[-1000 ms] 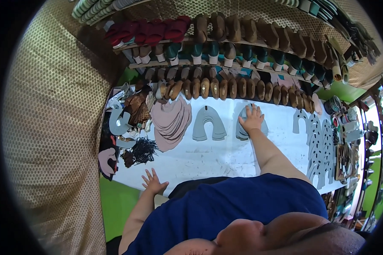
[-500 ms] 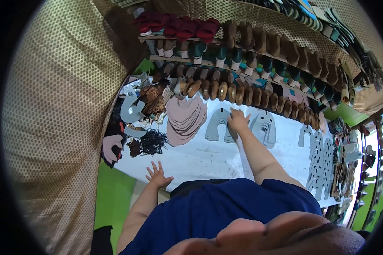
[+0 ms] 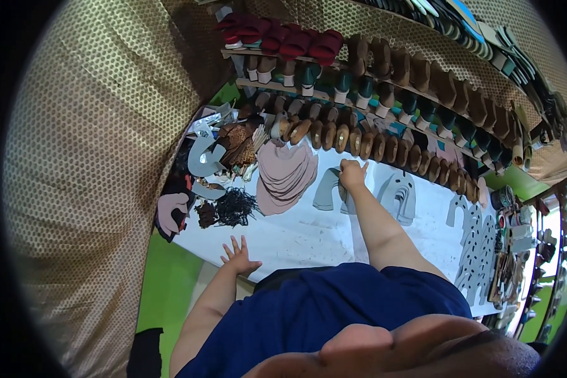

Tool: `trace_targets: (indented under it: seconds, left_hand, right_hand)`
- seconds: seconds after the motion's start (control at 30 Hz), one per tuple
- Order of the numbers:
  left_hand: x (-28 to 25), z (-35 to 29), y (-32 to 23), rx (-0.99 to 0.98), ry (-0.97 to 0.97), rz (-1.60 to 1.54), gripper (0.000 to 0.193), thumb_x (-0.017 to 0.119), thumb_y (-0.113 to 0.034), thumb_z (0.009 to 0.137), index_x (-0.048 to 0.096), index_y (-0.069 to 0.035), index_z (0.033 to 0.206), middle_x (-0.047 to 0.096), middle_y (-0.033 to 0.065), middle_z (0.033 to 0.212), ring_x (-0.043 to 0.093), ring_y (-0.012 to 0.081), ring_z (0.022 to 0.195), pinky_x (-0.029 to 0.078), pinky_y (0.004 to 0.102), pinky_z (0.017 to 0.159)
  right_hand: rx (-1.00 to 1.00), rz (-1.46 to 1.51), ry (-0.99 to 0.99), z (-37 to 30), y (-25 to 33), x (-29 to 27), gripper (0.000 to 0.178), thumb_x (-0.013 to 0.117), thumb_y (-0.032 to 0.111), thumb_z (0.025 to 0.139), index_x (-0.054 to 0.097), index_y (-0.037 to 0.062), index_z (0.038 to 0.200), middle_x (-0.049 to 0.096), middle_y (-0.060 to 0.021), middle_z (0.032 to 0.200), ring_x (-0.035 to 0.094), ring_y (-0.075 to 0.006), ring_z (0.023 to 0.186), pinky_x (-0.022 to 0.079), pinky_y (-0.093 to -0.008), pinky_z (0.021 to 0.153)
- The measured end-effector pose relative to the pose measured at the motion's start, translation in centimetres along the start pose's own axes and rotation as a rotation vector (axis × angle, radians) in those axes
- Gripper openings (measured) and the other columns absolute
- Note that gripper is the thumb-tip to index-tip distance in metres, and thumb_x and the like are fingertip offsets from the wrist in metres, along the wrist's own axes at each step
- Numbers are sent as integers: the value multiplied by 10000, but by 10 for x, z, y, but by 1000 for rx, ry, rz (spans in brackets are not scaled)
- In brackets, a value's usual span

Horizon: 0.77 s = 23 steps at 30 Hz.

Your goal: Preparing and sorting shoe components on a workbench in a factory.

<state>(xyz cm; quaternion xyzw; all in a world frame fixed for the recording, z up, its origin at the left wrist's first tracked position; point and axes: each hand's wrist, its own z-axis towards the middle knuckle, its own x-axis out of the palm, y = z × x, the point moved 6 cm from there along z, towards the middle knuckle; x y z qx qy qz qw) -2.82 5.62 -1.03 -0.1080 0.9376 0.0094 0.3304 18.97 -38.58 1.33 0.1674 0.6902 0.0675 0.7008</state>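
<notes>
My right hand (image 3: 353, 176) reaches across the white tabletop to a grey U-shaped piece (image 3: 326, 191). Its fingers are bent in at the curved top of the piece and cover part of it. A stack of similar grey U-shaped pieces (image 3: 404, 203), with dark slots, lies just to the right of that hand. Near the front edge of the table, my left hand (image 3: 238, 258) is open with fingers spread, holding nothing. Beyond it lie a tangle of black cords (image 3: 235, 206) and a fanned stack of pink rounded pieces (image 3: 282, 179).
Brown shoe forms (image 3: 366, 144) line the back of the white table (image 3: 296, 242). Shelves above hold red slippers (image 3: 296, 44) and green heeled forms (image 3: 365, 91). More slotted grey pieces (image 3: 475, 252) spread along the right end. A patterned gold curtain (image 3: 107, 157) hangs at left.
My right hand has shifted onto the grey U-shaped piece, its fingers bending in from a more spread pose. My left hand stays spread. The whole view has shifted slightly.
</notes>
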Motion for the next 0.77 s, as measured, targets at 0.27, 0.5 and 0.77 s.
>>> trace_targets:
  seconds: [0.27,0.5,0.77]
  left_hand:
    - [6,9,3,8,-19,-19,1251,691,-623,777,-215,-235,1548,-294,176,1595,-226,524,1437,28,723,1107]
    - [3,6,1,11,-19,-12,1229,676,-608,797,-219,-226,1546,-303,188,1588,-234,530,1430,32,727,1104]
    - [0,2,-3,-17,-15,10,1197,643,-625,815,-224,-240,1545,-299,159,1596,-219,507,1446,18,703,1125]
  right_hand:
    - [-406,313,90,-71,30,-74,164,694,133,813,712,145,975,690,-32,1009,593,-259,1113,199,-700,1100]
    - [-576,356,619,-113,65,-128,137,699,84,779,724,98,913,713,-78,872,671,-274,836,493,-425,816]
    - [-779,-209,630,-104,176,11,324,723,240,750,752,213,1072,715,-43,1104,620,-282,1149,371,-603,1026]
